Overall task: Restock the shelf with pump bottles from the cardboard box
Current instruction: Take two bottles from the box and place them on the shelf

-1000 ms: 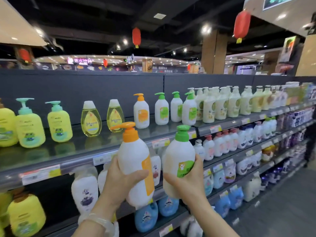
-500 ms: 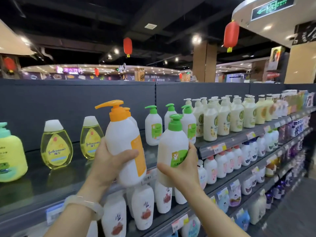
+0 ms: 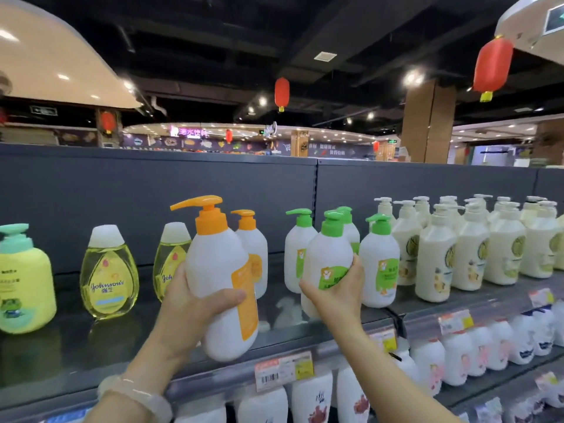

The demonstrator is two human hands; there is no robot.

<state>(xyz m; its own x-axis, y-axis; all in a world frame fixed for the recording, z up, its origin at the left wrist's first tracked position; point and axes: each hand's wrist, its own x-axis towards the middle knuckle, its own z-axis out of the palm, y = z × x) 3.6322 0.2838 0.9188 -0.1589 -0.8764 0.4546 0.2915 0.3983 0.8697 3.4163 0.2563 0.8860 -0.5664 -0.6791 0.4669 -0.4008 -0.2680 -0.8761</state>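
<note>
My left hand [image 3: 192, 309] grips a white pump bottle with an orange pump [image 3: 218, 270], held above the front of the top shelf [image 3: 79, 355]. My right hand [image 3: 335, 293] grips a white pump bottle with a green pump [image 3: 328, 257] from below, over the same shelf. Behind them stand another orange-pump bottle [image 3: 253, 239] and three green-pump bottles [image 3: 380, 261]. The cardboard box is out of view.
Two yellow Johnson's bottles [image 3: 108, 273] and a yellow-green pump bottle [image 3: 23, 282] stand to the left. Several cream pump bottles [image 3: 476, 248] fill the shelf's right part. Lower shelves hold white bottles [image 3: 457, 358]. Price tags [image 3: 283, 372] line the shelf edge.
Both hands have raised their bottles from below the top shelf's edge up to its level and moved them toward the matching bottles. The view has tilted up and come closer.
</note>
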